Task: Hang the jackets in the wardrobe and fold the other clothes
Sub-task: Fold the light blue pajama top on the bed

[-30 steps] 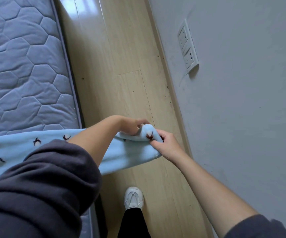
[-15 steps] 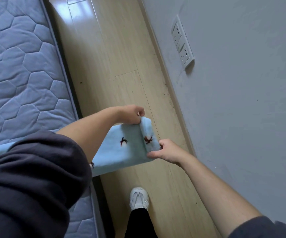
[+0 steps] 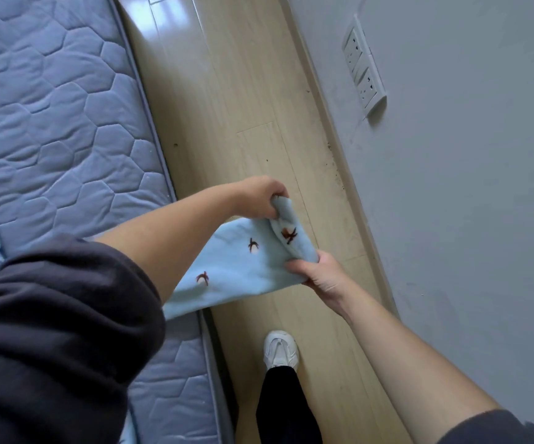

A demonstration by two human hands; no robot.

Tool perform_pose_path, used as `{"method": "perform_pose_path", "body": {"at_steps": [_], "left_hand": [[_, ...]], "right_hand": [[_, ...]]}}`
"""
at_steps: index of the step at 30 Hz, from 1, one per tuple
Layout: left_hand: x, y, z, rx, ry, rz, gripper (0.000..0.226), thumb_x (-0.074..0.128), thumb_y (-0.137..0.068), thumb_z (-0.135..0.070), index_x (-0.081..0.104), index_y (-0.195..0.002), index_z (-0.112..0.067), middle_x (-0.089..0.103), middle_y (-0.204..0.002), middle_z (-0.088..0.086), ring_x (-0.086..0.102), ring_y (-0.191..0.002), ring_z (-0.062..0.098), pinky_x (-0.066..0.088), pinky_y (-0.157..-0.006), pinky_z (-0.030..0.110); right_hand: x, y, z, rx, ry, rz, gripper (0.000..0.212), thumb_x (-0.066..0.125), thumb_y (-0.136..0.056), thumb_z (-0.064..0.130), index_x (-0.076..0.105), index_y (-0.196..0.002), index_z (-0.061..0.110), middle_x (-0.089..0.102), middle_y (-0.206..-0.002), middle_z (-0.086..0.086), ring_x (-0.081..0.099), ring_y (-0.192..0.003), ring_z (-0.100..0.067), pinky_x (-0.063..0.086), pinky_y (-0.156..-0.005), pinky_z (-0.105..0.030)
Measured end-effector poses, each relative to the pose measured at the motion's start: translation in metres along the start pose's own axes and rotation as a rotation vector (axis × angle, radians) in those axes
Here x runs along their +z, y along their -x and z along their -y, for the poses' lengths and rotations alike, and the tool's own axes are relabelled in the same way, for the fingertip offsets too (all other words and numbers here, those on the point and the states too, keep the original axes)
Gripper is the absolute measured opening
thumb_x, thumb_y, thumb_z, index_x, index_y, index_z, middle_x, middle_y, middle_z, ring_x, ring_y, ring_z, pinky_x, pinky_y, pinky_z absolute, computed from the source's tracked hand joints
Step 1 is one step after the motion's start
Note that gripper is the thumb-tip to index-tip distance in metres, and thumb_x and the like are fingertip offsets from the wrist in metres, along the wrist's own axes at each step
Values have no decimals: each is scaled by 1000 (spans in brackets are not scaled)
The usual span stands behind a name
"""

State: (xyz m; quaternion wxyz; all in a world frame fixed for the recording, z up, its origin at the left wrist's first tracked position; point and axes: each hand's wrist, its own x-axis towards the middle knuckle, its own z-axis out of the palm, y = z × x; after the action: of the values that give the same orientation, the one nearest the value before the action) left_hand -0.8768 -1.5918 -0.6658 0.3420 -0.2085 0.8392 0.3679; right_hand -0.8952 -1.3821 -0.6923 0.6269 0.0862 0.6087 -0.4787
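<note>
While the quilted mattress [image 3: 51, 123] lies at left, the left hand [image 3: 259, 197] pinches the soft light-blue garment [image 3: 236, 267] (small bird prints) over the wooden floor [image 3: 243, 91]; the right hand [image 3: 318, 274] grips its lower corner, near the wall sockets [image 3: 363, 78].

The garment [image 3: 233, 270] is showing as pale blue, soft-looking cloth dotted with small dark red-brown bird-like motifs, some with a white patch beneath. One end is hanging in the air past the mattress edge, above the wooden floor, stretched fairly flat and running down and leftward out of sight behind a dark sleeve. At its far end the cloth is doubling over on itself into a rounded, rolled fold, with one motif sitting on that fold. The top and bottom corners of this end are being pinched. A further pale blue patch, likely the same cloth, is lying on the mattress at the left edge.
</note>
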Motion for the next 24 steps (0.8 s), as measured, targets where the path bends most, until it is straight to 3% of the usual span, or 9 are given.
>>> {"method": "perform_pose_path", "body": {"at_steps": [4, 7, 12, 16, 21, 24], "left_hand": [[-22, 70, 23, 49, -107, -111, 38, 55, -77, -4, 62, -112, -19, 63, -103, 0, 56, -94, 21, 45, -79, 31], [-34, 144, 57, 45, -228, -117, 41, 60, -76, -5, 61, -116, -17, 60, -111, 5, 56, -102, 25, 46, -87, 37], [-32, 290, 125, -35, -326, -217, 22, 61, -77, -11, 64, -98, -15, 58, -104, 4, 56, -100, 25, 45, -80, 37], [-4, 417, 196, -192, -453, -282, 23, 58, -79, -10, 59, -101, -18, 57, -106, 1, 53, -103, 23, 38, -71, 32], [69, 564, 307, -421, -652, -282, 26, 51, -85, -11, 54, -109, -24, 52, -114, -2, 49, -112, 20, 36, -78, 31], [143, 627, 371, -683, -641, -199, 29, 48, -91, -13, 51, -119, -21, 46, -125, 3, 45, -118, 23, 39, -86, 34]], "right_hand": [[55, 38, 3, -177, 108, 68, 42, 69, -68, 14, 64, -109, 11, 73, -101, -2, 66, -91, -13, 52, -79, -26], [114, 69, -1, -249, 233, 163, 25, 67, -71, 11, 62, -95, 14, 67, -83, 2, 59, -76, -11, 47, -69, -25], [240, 115, -29, -325, 428, 316, 19, 69, -79, -1, 57, -86, 11, 56, -70, 5, 48, -64, -8, 41, -59, -20], [350, 152, -85, -373, 575, 422, 18, 67, -78, -2, 55, -91, 0, 52, -75, -5, 46, -69, -13, 39, -63, -28], [486, 188, -192, -414, 629, 476, 19, 64, -77, 1, 59, -89, 16, 56, -71, 4, 47, -64, -8, 41, -63, -26], [536, 202, -277, -310, 747, 520, 27, 62, -81, 3, 60, -104, 18, 62, -86, 3, 55, -74, -9, 47, -73, -25]]}}
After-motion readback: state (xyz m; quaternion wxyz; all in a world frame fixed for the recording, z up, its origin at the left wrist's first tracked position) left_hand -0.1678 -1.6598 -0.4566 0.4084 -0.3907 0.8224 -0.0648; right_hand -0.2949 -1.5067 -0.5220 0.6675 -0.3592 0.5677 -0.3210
